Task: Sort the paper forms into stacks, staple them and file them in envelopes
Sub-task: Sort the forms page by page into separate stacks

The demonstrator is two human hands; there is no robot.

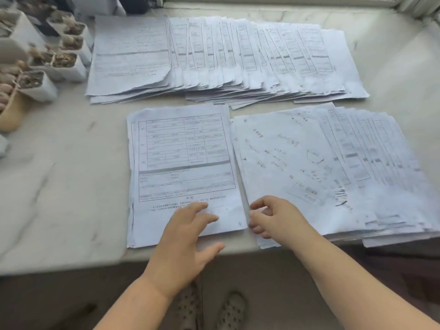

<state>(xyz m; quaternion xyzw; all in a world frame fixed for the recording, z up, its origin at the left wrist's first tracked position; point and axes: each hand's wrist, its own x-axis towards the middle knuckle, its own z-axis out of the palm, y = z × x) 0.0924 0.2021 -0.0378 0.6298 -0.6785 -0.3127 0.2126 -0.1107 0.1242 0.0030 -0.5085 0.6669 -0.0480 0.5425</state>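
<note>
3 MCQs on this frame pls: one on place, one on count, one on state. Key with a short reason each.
1. Where is the gridded-form stack?
A) left of the fanned near stack
B) on the far fanned row
C) on the floor

2. How many paper groups lie on the counter?
A) one
B) three
C) six

3. What is the right hand doing?
A) gripping a stapler
B) hanging off the counter
C) fingers curled at the fanned near stack's corner

Key: A, it lies beside the fanned near stack; B, two near groups plus the far fanned row; C, its fingertips meet that stack's near-left corner.
</note>
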